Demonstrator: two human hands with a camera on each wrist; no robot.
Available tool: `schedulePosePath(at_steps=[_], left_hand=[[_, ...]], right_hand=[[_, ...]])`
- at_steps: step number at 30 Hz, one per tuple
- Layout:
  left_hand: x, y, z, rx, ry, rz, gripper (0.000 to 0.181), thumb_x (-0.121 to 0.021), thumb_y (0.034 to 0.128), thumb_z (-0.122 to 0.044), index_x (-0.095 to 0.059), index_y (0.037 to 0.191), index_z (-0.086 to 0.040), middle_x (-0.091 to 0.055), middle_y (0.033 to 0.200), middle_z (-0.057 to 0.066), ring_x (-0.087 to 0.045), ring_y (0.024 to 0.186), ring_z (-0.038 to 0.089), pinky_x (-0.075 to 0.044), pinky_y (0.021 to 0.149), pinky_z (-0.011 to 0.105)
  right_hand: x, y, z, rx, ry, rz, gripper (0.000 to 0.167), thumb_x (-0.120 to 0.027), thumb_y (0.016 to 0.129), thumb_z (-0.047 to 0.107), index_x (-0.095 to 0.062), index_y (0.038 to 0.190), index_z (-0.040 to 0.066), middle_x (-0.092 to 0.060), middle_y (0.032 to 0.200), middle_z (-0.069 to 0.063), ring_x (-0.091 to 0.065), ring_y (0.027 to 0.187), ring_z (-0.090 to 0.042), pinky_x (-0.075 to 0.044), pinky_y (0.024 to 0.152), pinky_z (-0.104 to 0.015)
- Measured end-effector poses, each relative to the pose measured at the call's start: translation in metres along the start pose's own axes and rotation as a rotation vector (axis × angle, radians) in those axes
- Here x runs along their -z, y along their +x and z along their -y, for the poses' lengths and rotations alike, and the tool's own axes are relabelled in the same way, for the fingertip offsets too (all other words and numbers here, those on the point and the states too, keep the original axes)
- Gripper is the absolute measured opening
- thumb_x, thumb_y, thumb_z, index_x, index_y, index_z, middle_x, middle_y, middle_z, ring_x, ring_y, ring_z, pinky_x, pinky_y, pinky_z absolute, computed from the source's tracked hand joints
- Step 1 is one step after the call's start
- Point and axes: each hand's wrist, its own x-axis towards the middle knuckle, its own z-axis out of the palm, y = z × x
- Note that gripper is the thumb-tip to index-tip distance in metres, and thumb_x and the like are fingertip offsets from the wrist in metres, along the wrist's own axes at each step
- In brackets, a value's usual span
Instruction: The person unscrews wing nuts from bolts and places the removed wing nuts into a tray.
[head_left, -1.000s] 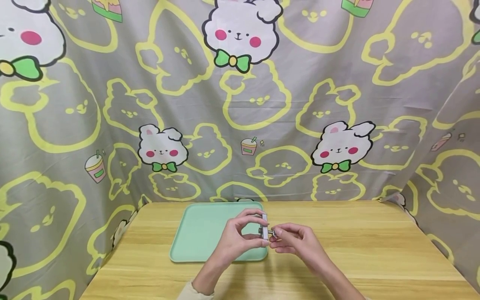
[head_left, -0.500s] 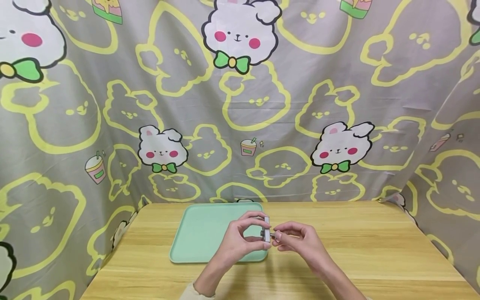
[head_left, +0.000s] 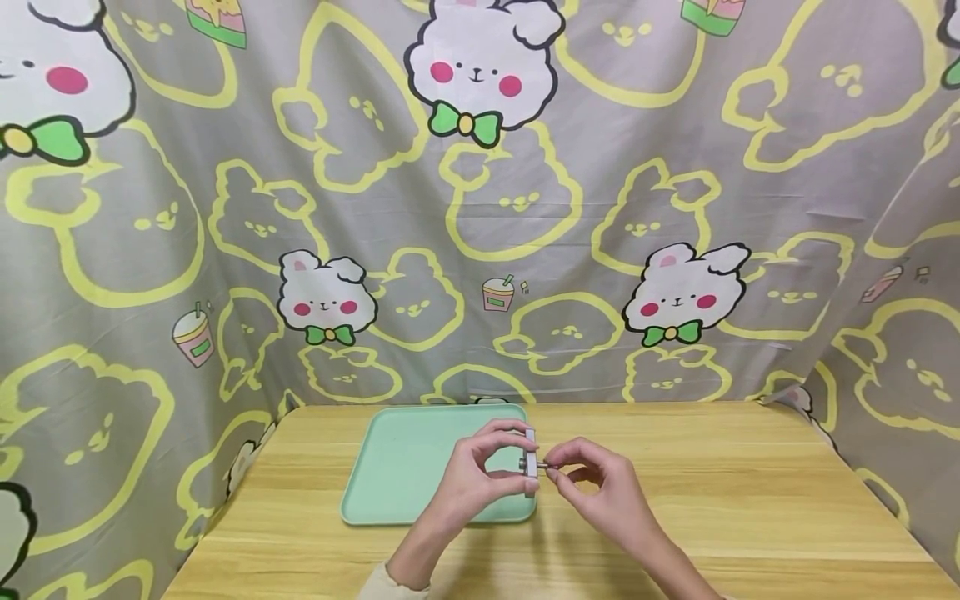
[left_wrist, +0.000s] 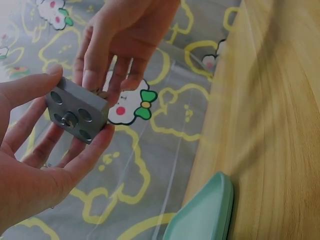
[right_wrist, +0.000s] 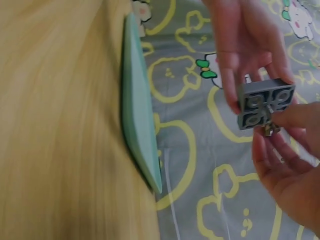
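Right hand (head_left: 611, 487) fingers have shifted since a second ago: the thumb sits lower, meeting the forefinger at the tips, while the left hand (head_left: 468, 483) still grips the grey block (left_wrist: 75, 107) at opposite edges, thumb below and fingers above. That regrip suggests the small metal bolt (left_wrist: 68, 120) through the block is being worked from its right-hand end, though whether it has turned cannot be told. Both hands hold the pair up, over and just beyond the right edge of the mint-green tray (head_left: 420, 467). One face of the block is smooth and flat, with round holes around the bolt; the other is hollowed, with ringed sockets and a shiny metal fitting (right_wrist: 270, 131) near the pinching fingers, its form blurred. Under the tray, the bench (head_left: 787, 500) shows pale wood grain; behind it hangs a creased, rabbit-printed grey curtain (head_left: 405, 217).
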Motion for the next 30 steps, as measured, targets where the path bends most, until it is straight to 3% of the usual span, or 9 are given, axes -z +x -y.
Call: schedulePosePath(at_steps=[3,7,9,12,16,20,24,26,30], left_hand=[[0.001,0.001,0.0,-0.001,0.004,-0.002,0.036,-0.085,0.0811,0.002,-0.072,0.114,0.004,-0.055,0.137,0.022,-0.053,0.128,0.028,-0.062,0.091,0.044],[0.002,0.002,-0.001,-0.005,0.002,-0.008,0.035,-0.085,0.0821,0.002,-0.072,0.115,0.003,-0.057,0.135,0.015,-0.052,0.13,0.028,-0.062,0.092,0.045],[0.002,0.002,-0.001,-0.005,-0.001,-0.009,0.035,-0.085,0.082,0.001,-0.072,0.115,0.003,-0.058,0.135,0.014,-0.052,0.13,0.029,-0.062,0.091,0.046],[0.002,0.002,-0.002,-0.003,-0.006,-0.005,0.036,-0.085,0.0818,0.001,-0.072,0.115,0.005,-0.056,0.137,0.018,-0.051,0.131,0.032,-0.062,0.091,0.045],[0.001,0.003,-0.003,-0.012,-0.012,0.0,0.036,-0.085,0.0814,0.001,-0.071,0.115,0.006,-0.052,0.138,0.027,-0.048,0.133,0.036,-0.062,0.09,0.045],[0.0,0.002,-0.003,-0.013,-0.008,0.001,0.036,-0.085,0.0802,0.003,-0.072,0.114,0.005,-0.053,0.137,0.025,-0.049,0.132,0.035,-0.062,0.09,0.045],[-0.002,0.001,-0.003,-0.007,0.009,0.001,0.036,-0.086,0.0791,0.003,-0.073,0.113,0.003,-0.056,0.136,0.019,-0.051,0.131,0.032,-0.062,0.09,0.045],[-0.003,0.001,-0.003,-0.005,0.013,0.004,0.036,-0.086,0.0786,0.004,-0.074,0.112,0.003,-0.056,0.136,0.02,-0.051,0.131,0.031,-0.062,0.09,0.045],[-0.005,-0.001,-0.002,-0.005,0.005,0.018,0.036,-0.085,0.0783,0.008,-0.072,0.112,0.007,-0.053,0.136,0.027,-0.051,0.13,0.033,-0.063,0.089,0.045]], right_hand=[[0.0,0.0,-0.003,0.164,-0.076,-0.008,0.03,-0.078,0.085,-0.009,-0.071,0.099,0.017,-0.072,0.102,0.0,-0.07,0.09,-0.016,-0.064,0.069,-0.028],[0.0,0.001,-0.008,0.306,-0.13,-0.016,0.038,-0.079,0.079,-0.015,-0.07,0.098,0.016,-0.071,0.104,-0.004,-0.069,0.09,-0.017,-0.062,0.073,-0.023],[-0.001,0.002,-0.009,0.347,-0.136,-0.015,0.039,-0.079,0.077,-0.018,-0.07,0.098,0.014,-0.07,0.105,-0.006,-0.069,0.09,-0.018,-0.062,0.075,-0.022],[0.0,0.002,-0.009,0.336,-0.105,0.0,0.038,-0.079,0.078,-0.018,-0.07,0.098,0.013,-0.069,0.106,-0.009,-0.069,0.092,-0.019,-0.062,0.077,-0.023],[0.003,0.001,-0.006,0.173,0.049,0.057,0.03,-0.078,0.085,-0.009,-0.07,0.105,0.011,-0.067,0.113,-0.016,-0.067,0.104,-0.021,-0.064,0.081,-0.03],[0.007,0.003,-0.001,-0.134,0.219,0.072,0.021,-0.074,0.094,0.005,-0.068,0.115,0.003,-0.067,0.118,-0.018,-0.068,0.109,-0.021,-0.063,0.086,-0.035],[0.01,0.005,0.0,-0.405,0.323,0.063,0.034,-0.071,0.099,0.016,-0.064,0.123,-0.007,-0.07,0.114,-0.019,-0.073,0.101,-0.025,-0.064,0.085,-0.039],[0.011,0.005,-0.001,-0.496,0.364,0.081,0.04,-0.07,0.1,0.019,-0.062,0.127,-0.01,-0.072,0.113,-0.021,-0.074,0.097,-0.027,-0.064,0.084,-0.039],[0.013,0.006,-0.003,-0.584,0.423,0.133,0.047,-0.071,0.099,0.022,-0.06,0.127,-0.015,-0.073,0.108,-0.024,-0.075,0.092,-0.025,-0.065,0.08,-0.035]])
